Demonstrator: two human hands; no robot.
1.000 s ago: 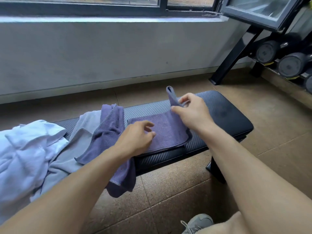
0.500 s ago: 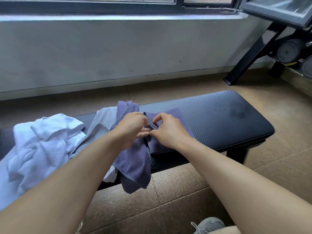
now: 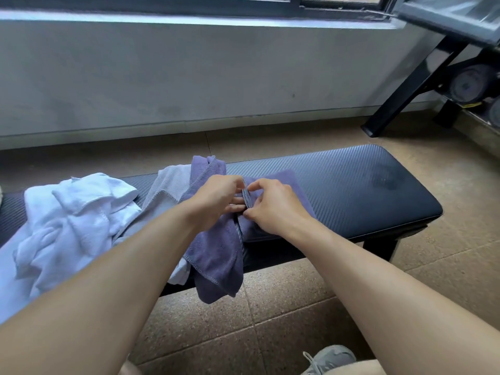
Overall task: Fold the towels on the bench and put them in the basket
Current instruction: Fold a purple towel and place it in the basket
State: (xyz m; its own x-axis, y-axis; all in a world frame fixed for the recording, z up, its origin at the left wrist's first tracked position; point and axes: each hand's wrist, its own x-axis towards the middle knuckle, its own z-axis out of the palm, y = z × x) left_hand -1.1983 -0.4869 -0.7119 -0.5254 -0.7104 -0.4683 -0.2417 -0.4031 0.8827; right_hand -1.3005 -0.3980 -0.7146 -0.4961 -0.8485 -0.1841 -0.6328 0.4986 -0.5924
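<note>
Both hands' fingers, left hand (image 3: 216, 201) and right hand (image 3: 273, 209), apparently pinching purple towel (image 3: 216, 253) hem on bench (image 3: 351, 185).

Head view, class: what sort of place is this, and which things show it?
Probably a gym: a padded black bench, round weights on a dark rack at right, and towels heaped on the bench.

Towel pile (image 3: 73, 220) lies left on the bench (image 3: 351, 190), folded towel (image 3: 281, 180) mid-bench, wall (image 3: 189, 77) behind.
</note>
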